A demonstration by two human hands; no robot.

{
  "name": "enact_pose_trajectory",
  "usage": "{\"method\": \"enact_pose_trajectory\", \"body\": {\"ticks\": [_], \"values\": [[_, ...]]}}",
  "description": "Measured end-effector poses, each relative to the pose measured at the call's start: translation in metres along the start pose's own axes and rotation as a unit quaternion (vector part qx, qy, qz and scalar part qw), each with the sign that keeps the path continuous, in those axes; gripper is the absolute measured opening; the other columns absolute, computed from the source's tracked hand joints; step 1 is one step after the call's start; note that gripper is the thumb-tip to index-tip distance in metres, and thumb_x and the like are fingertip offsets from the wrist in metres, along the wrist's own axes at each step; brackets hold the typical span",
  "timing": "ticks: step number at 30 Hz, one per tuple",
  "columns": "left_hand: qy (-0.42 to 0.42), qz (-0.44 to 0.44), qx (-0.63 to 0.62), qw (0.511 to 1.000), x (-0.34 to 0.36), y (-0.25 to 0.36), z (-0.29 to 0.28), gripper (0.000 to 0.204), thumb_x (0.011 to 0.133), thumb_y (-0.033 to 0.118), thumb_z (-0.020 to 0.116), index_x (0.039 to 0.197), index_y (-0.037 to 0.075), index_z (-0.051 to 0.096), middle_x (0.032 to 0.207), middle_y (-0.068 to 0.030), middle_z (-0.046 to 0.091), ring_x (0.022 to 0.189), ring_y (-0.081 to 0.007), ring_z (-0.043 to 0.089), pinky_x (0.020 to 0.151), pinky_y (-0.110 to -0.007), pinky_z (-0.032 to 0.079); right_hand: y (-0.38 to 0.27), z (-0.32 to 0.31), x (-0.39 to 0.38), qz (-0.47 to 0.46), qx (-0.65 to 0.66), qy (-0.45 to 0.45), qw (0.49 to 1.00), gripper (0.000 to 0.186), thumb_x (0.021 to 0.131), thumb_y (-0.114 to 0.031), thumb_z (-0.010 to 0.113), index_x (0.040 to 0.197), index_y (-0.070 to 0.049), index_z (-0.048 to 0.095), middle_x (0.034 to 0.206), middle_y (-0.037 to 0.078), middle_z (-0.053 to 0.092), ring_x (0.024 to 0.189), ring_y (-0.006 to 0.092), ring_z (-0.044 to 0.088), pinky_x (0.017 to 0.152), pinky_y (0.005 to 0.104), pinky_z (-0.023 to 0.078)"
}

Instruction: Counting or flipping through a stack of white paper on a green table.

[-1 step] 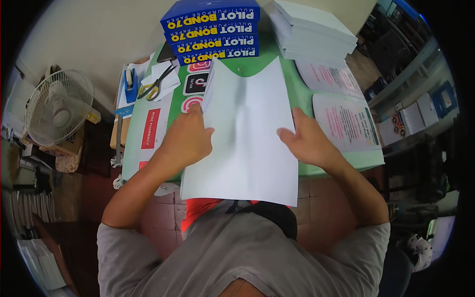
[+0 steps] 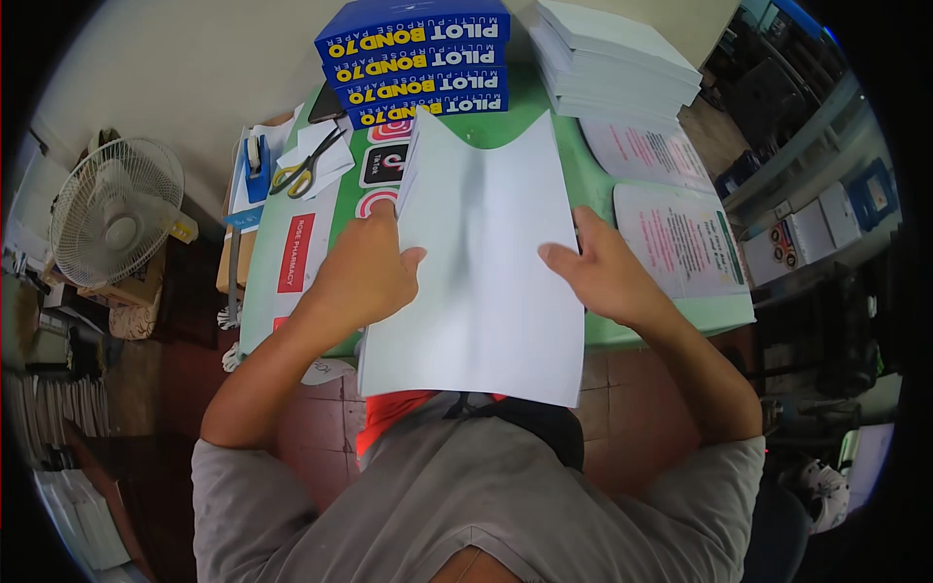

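A stack of white paper sheets [image 2: 476, 291] is held up over the near edge of the green table, its middle bowed down between two raised far corners. My left hand [image 2: 374, 267] grips the left edge, thumb on top and fingers curled beneath. On the opposite edge my right hand [image 2: 607, 267] holds the same sheets, its thumb lying on the top one. The sheets are slightly fanned along the far left side. Fingers under the paper are hidden.
Blue paper-ream packs [image 2: 418, 58] and a tall white paper stack [image 2: 617, 58] stand at the back of the green table [image 2: 476, 128]. Scissors [image 2: 306, 167] and a blue tape dispenser [image 2: 257, 167] lie left. Printed sheets [image 2: 675, 238] lie right; a white fan [image 2: 119, 214] stands beyond.
The sheets have shifted slightly between my hands, and their near edge sits a little differently. My right thumb lies slightly farther in over the paper. Both hands keep hold.
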State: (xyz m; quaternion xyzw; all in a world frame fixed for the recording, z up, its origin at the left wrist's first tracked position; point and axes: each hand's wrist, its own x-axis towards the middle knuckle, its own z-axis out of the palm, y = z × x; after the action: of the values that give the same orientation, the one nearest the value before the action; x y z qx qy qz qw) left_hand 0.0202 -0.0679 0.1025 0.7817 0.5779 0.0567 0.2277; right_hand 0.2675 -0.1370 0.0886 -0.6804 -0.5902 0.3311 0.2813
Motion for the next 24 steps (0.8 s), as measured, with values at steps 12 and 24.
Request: {"method": "enact_pose_trajectory", "body": {"ticks": [12,24], "values": [[-0.088,-0.135,-0.476,0.864,0.024,-0.054,0.020,0.048,0.089,0.022,0.068,0.123,-0.008,0.051,0.100,-0.0162,0.068,0.088,-0.0225,0.068,0.072,-0.034,0.057,0.080,0.005,-0.006,-0.116,0.111,0.009,0.987,0.039,0.088,-0.014,0.066,0.116,0.004,0.046,0.104,0.011,0.058,0.094,0.0172,0.056,0.083,0.0308,0.047],[0.095,0.202,0.085,0.971,0.001,-0.048,0.044,0.038,0.091,0.020,0.061,0.110,-0.006,0.042,0.060,-0.0186,0.059,0.054,-0.0393,0.061,0.054,-0.047,0.049,0.071,-0.009,0.012,0.070,0.263,-0.129,0.954,0.078,0.071,-0.001,0.069,0.139,0.005,0.032,0.125,0.016,0.055,0.117,0.0237,0.053,0.102,0.0344,0.040]]}}
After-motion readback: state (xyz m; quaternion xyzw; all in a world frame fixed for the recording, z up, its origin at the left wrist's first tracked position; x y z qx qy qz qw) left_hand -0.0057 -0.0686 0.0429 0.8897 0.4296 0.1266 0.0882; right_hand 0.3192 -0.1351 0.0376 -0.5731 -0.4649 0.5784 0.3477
